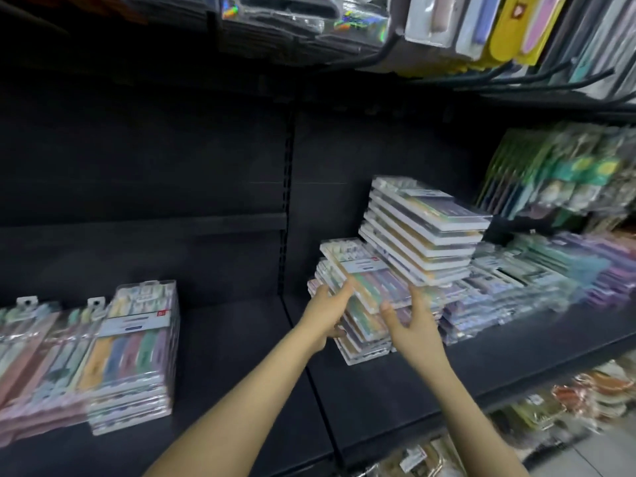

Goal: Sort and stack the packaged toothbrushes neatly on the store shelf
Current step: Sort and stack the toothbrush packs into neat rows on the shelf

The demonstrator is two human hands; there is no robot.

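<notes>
A stack of packaged toothbrushes [361,287] lies on the black shelf [241,339] at centre right. My left hand [327,311] grips its left side, thumb over the top pack. My right hand [409,321] reaches the stack's right side with spread fingers touching the packs. A taller, tilted stack [426,232] leans behind it to the right. Another neat stack of multicolour packs [137,352] stands at the left, beside flatter packs [38,356].
More toothbrush packs [537,280] spread along the shelf to the right, blurred. Hanging packs [557,173] fill the upper right, and other goods hang from hooks [481,25] above. A lower shelf [585,394] holds packaged items. Bare shelf lies between the two stacks.
</notes>
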